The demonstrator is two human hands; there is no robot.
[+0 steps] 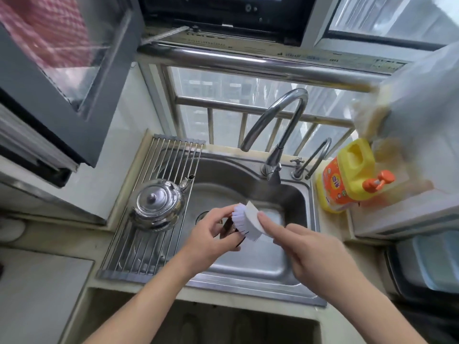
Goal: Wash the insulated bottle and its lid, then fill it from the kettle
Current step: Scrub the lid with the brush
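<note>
Over the steel sink (301, 202), my left hand (211, 242) grips a small dark, shiny object (227, 230), mostly hidden by my fingers; it may be the bottle's lid. My right hand (313, 254) holds a white scrubbing brush (248, 220), index finger stretched along its back, bristles pressed against the dark object. A polished steel kettle (159, 203) with its lid on stands on the roll-up wire rack (154, 194) at the sink's left side, spout pointing toward the basin. The bottle itself is not visible.
A tall curved tap (280, 135) and a smaller second tap (315, 160) rise behind the basin. A yellow and orange detergent pump bottle (347, 177) stands at the right. An open window frame hangs at upper left. Countertop lies at lower left.
</note>
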